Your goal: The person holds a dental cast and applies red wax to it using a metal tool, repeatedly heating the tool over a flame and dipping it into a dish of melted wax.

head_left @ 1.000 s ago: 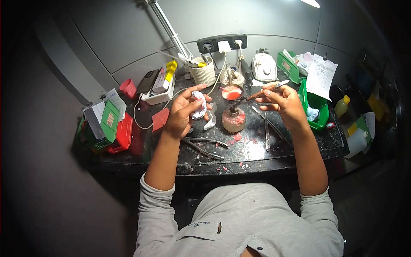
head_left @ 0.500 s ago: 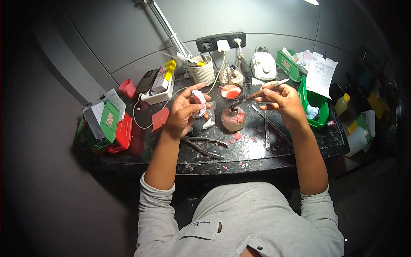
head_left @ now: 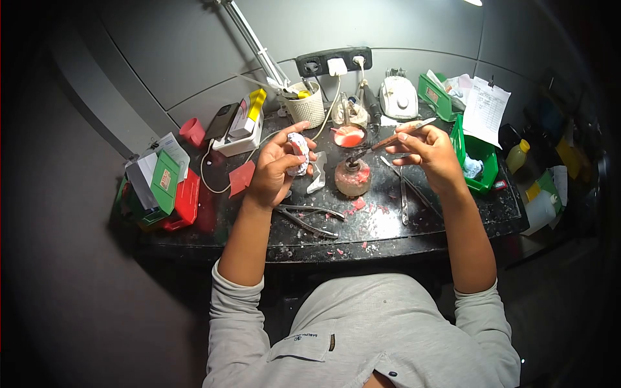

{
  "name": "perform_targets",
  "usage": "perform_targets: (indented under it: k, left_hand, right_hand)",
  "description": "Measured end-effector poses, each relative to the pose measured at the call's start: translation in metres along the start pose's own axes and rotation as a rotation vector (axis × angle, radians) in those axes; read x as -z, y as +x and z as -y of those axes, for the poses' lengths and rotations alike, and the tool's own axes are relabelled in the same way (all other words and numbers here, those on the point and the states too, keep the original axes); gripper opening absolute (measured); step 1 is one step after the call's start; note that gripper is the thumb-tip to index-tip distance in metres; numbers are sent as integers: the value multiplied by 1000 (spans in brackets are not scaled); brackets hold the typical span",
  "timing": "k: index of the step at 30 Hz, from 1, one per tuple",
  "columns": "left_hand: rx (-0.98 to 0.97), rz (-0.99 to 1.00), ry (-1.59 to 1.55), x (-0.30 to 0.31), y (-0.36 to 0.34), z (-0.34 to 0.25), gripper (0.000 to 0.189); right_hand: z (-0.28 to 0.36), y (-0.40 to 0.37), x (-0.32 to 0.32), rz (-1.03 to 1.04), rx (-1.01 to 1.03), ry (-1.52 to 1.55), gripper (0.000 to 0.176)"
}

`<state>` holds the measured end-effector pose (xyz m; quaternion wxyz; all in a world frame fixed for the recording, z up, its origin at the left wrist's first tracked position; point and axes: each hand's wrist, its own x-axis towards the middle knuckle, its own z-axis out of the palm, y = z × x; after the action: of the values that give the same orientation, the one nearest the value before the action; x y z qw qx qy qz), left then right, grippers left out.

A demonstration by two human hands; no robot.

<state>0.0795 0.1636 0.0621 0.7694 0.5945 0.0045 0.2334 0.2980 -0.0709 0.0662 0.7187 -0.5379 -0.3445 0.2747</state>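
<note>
My left hand [head_left: 268, 174] is closed around a white dental cast [head_left: 297, 169] with pink wax on it, gripped between thumb and fingers. In my right hand [head_left: 432, 158] is a wax knife [head_left: 387, 141] with a brown handle, pinched between thumb and fingertips. Its dark working end points down to the left, right at the top of a round glass spirit burner [head_left: 352, 182] speckled with pink wax. Behind the burner sits a small dish of pink wax [head_left: 349, 136]. A crumpled clear strip [head_left: 316, 178] lies between the cast and the burner.
Wire pliers [head_left: 310, 220] and slim metal instruments [head_left: 405, 200] lie on the black bench [head_left: 284, 250] among wax crumbs. A pink wax sheet [head_left: 242, 178] is at left. Green bins [head_left: 482, 182] stand right; a woven pot [head_left: 304, 110] and lamp arm [head_left: 249, 39] are behind.
The cast has turned slightly in my left hand, showing less of its pink side. The wax knife's working end is a little lower at the burner top.
</note>
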Motion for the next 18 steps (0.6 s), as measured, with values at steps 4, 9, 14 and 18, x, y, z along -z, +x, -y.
perform_targets:
  k: [4, 9, 14, 18]
  left_hand:
    - [5, 0, -11, 2, 0, 1, 66]
    - [-5, 19, -36, 5, 1, 2, 68]
    - [-20, 34, -69, 8, 2, 3, 70]
    - [-10, 13, -58, 4, 1, 1, 66]
  right_hand:
    - [0, 0, 0, 5, 0, -1, 21]
    - [2, -1, -2, 3, -2, 3, 21]
    - [4, -2, -3, 0, 0, 7, 21]
    - [4, -2, -3, -3, 0, 8, 21]
